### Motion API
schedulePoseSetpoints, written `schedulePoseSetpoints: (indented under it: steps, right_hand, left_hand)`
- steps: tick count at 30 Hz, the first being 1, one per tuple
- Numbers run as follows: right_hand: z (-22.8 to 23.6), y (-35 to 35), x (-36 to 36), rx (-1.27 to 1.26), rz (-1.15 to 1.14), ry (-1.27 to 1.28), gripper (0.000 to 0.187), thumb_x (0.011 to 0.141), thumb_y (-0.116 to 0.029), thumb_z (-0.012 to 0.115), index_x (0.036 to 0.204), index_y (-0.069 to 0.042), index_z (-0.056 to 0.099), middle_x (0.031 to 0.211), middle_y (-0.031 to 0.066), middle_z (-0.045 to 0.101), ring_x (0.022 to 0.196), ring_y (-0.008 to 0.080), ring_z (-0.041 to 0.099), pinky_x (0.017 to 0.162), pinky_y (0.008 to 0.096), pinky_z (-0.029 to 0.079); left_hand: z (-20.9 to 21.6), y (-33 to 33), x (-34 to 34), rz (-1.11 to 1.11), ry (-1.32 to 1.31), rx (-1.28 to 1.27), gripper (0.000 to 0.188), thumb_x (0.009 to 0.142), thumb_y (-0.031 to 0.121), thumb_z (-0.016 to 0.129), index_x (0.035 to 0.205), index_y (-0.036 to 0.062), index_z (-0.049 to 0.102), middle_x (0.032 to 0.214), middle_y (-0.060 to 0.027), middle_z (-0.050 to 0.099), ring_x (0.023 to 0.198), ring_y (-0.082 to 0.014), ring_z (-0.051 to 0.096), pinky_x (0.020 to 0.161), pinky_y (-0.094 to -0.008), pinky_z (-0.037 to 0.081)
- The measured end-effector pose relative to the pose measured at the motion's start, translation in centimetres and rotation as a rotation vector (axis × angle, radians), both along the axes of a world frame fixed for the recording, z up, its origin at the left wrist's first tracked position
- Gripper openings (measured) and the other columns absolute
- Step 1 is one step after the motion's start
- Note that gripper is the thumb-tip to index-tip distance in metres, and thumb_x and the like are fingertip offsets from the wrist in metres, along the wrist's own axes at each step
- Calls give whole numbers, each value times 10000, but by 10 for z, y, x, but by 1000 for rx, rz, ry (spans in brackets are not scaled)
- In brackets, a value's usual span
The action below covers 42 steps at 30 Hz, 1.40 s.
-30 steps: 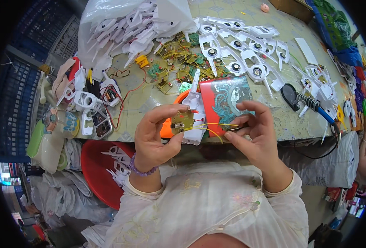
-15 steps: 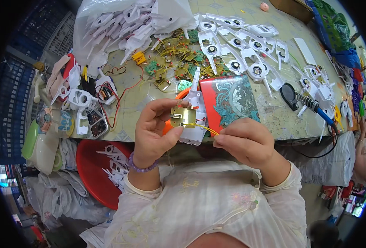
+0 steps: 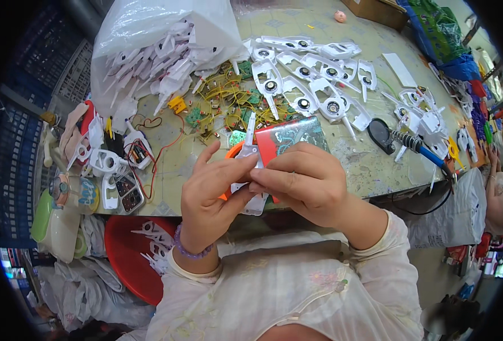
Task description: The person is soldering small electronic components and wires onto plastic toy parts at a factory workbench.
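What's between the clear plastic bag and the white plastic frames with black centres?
Mostly a heap of greenish circuit boards with yellow wires, in the head view.

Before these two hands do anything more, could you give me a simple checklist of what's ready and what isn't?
1. Left hand and right hand close together: ok, fingertips meeting in this view.
2. What the fingers hold: cannot tell, they hide it.
3. White casing within reach: ok, just behind the hands, partly covered.
4. Free space around the casing: not ok, an orange piece and a red-and-teal cover crowd it.
5. Blue-handled soldering iron away from both hands: ok, over on the right.
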State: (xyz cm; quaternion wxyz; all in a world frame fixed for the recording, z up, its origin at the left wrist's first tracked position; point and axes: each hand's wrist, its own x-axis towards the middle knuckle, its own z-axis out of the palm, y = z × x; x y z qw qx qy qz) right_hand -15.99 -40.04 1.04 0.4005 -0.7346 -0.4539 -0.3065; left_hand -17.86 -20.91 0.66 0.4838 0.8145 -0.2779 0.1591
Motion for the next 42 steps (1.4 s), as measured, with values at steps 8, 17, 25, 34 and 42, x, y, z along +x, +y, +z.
schedulePoseSetpoints:
  steps: [8,17,25,34,42]
  right_hand:
    - [3,-20,25,73,-228,419,218,779,-56,657,996,-46,633,827,121,637,675,230,617,610,332,499]
    - [-63,-105,157,-645,-1120,624,229,740,-134,624,957,-62,606,921,160,654,863,321,630,746,422,495]
    - [30,-72,50,125,-582,219,213,704,5,659,899,-22,579,788,104,585,638,187,563,573,286,463]
    - [-41,-72,-19,-112,-353,-15,319,610,53,717,903,-21,613,910,137,599,737,265,634,616,318,520]
    - [-23,-69,-40,-309,-420,200,363,640,100,580,986,-5,605,1028,173,590,933,341,596,768,386,505]
  left_hand:
    - [-13,-2,7,76,70,-108,224,713,20,714,934,47,692,850,-49,685,799,-165,638,953,-419,368]
    - [-14,-12,2,192,181,-240,96,743,50,688,837,26,688,777,-60,649,754,-174,565,734,-302,419]
    - [-14,2,-2,210,172,-306,192,739,-8,672,923,36,707,707,-37,606,681,-123,541,610,-256,411]
    - [-17,-9,-1,224,-94,-118,137,665,5,704,792,56,700,660,-25,582,640,-167,520,664,-303,377]
    - [-12,-19,-3,117,-47,14,167,664,-16,709,826,21,696,685,-29,612,653,-141,549,713,-314,388]
